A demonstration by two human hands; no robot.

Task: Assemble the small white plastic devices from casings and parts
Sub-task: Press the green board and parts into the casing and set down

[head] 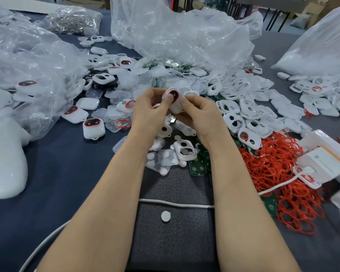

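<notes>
Left hand (151,107) and right hand (199,112) both pinch device (174,101) | raised for seating check | casings (241,114) at 3 o'clock.

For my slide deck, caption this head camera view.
Left hand and right hand hold a white device over piles of casings and red rings.

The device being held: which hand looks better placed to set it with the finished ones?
Probably the left hand: both hands grip the device, but the finished devices lie on its side; the right hand would have to cross.
</notes>
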